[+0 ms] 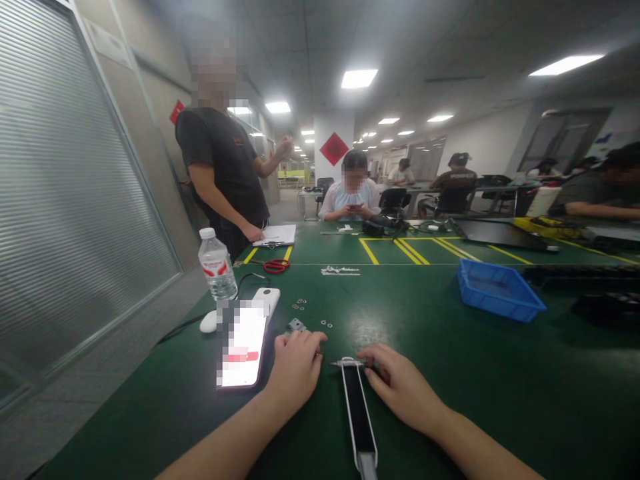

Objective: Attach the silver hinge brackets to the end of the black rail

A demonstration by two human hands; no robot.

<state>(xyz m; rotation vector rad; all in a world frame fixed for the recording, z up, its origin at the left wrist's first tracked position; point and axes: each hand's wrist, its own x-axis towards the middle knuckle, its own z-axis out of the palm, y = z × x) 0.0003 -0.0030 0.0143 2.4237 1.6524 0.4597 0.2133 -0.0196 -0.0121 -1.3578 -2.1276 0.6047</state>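
- My left hand's (295,367) fingers (307,341) are curled in together, knuckles up, resting on the green table (450,373) just left of the long black strip with a pale frame (357,407).
- My right hand's (400,387) fingers (376,357) are bunched at the strip's far end, touching the small metal cross-piece (349,363) there; I cannot tell whether they clamp it.
- The strip lies between my hands, running towards me.
- A small grey metal bracket (296,326) sits just beyond my left hand, left of the strip's far end.
- Tiny metal washers (326,324) lie scattered just beyond the strip.
- A lit smartphone (243,350) lies left of the strip.
- A blue plastic bin (497,288) stands well to the strip's right.
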